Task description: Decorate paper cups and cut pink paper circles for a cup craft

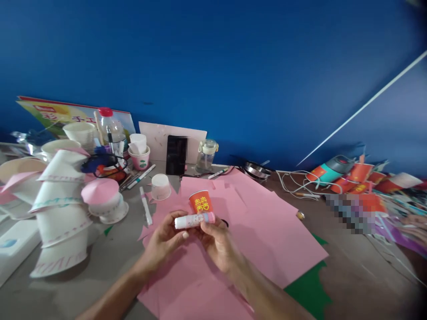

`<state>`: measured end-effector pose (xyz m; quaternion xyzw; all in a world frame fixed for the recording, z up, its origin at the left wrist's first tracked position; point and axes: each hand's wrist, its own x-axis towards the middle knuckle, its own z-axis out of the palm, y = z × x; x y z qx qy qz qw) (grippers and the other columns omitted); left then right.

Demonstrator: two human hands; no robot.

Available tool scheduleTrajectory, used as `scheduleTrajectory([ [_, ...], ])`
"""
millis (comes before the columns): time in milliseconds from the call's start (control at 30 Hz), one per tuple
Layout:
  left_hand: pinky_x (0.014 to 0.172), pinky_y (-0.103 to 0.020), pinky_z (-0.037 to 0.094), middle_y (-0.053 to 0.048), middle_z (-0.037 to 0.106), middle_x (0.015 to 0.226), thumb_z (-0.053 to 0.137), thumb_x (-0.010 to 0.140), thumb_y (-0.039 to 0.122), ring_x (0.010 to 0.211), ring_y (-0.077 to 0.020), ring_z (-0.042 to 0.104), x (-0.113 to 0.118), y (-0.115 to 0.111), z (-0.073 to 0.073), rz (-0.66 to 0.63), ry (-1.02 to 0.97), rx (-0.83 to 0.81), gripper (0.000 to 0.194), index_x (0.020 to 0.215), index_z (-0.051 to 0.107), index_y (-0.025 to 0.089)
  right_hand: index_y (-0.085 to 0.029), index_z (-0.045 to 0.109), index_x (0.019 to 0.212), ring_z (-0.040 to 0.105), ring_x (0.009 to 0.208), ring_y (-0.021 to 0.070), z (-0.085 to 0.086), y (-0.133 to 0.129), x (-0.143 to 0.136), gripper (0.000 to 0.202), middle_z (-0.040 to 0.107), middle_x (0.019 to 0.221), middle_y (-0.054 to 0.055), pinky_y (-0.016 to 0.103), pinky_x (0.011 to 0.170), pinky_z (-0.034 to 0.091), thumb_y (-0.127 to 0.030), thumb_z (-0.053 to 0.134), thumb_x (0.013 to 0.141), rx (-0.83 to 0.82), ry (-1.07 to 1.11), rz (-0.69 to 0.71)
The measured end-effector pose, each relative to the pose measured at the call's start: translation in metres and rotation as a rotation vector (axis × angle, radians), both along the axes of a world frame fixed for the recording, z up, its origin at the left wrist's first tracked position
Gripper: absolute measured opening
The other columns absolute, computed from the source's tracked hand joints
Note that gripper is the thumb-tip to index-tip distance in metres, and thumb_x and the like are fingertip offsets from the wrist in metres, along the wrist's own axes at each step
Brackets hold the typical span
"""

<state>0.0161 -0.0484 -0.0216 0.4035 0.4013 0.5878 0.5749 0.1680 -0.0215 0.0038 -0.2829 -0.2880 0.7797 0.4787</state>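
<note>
A white glue stick (191, 221) with a pink end lies crosswise between my hands, over the pink paper. My right hand (220, 244) grips its pink end, thumb in front. My left hand (167, 238) is closed round the other end, its fingers behind the stick and its thumb below it. Just beyond the stick is a red paper cup (201, 201) with yellow characters, its lower part hidden. Large sheets of pink paper (267, 222) lie beneath both hands. A small black loop (225, 222) shows behind my right hand, too little of it to name.
Stacked white paper cups (63, 204) and a pink-topped cup piece (102, 195) stand left. A white marker (146, 206) lies beside a white cup (160, 186). Behind are a phone (176, 155), a glass jar (206, 156) and tape (256, 170). Red cups and another person's hand (415, 226) are right.
</note>
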Motion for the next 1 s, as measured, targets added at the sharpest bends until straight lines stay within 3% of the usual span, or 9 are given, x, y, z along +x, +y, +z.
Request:
scheduleTrajectory([
  [100,0.067,-0.025,0.049,-0.001,0.067,0.076,0.082,0.068,0.038,0.070,-0.0147,0.060,0.004,-0.002,0.007,0.044,-0.088,-0.069,0.036,0.091,0.064,0.017,-0.018,0.067,0.086,0.066,0.073,0.0159,-0.006,-0.006,-0.001,0.032,0.071,0.081,0.002,0.029,0.073,0.054,-0.032,0.086,0.065,-0.005,-0.029,0.020],
  [267,0.061,-0.023,0.047,0.001,0.064,0.070,0.080,0.072,0.035,0.064,-0.0124,0.058,0.005,-0.002,0.012,0.037,-0.172,-0.084,0.027,0.085,0.066,0.016,-0.020,0.059,0.104,0.064,0.062,0.0130,-0.014,-0.008,0.007,0.042,0.068,0.077,0.000,0.026,0.059,0.054,-0.038,0.082,0.073,0.140,-0.172,-0.004],
  [433,0.063,-0.023,0.049,0.000,0.064,0.071,0.079,0.073,0.038,0.065,-0.0115,0.057,-0.003,0.001,0.007,0.028,-0.112,-0.078,0.028,0.086,0.068,0.015,-0.020,0.057,0.100,0.060,0.054,0.0104,-0.022,-0.008,0.008,0.038,0.065,0.079,-0.001,0.024,0.048,0.054,-0.041,0.078,0.076,0.243,-0.329,0.022],
  [767,0.057,-0.021,0.049,0.002,0.063,0.064,0.078,0.073,0.040,0.058,-0.0102,0.058,-0.006,0.003,0.009,0.027,-0.113,-0.075,0.028,0.080,0.065,0.016,-0.018,0.055,0.100,0.053,0.048,0.0070,-0.032,-0.013,0.006,0.034,0.062,0.076,0.000,0.019,0.041,0.049,-0.045,0.067,0.084,0.369,-0.506,-0.047],
  [900,0.057,-0.021,0.048,0.002,0.063,0.061,0.081,0.069,0.043,0.055,-0.0102,0.057,-0.008,0.006,0.008,0.054,-0.109,-0.076,0.032,0.075,0.064,0.015,-0.017,0.059,0.101,0.051,0.045,0.0067,-0.029,-0.014,0.008,0.035,0.056,0.070,-0.002,0.019,0.039,0.047,-0.048,0.064,0.086,0.390,-0.551,0.019],
  [1000,0.056,-0.021,0.047,0.003,0.061,0.060,0.081,0.069,0.042,0.054,-0.0090,0.055,-0.010,0.008,0.007,0.056,-0.120,-0.061,0.032,0.074,0.063,0.015,-0.015,0.060,0.092,0.051,0.039,0.0069,-0.026,-0.014,0.007,0.040,0.056,0.063,-0.002,0.018,0.036,0.043,-0.054,0.062,0.086,0.353,-0.530,0.113],
])
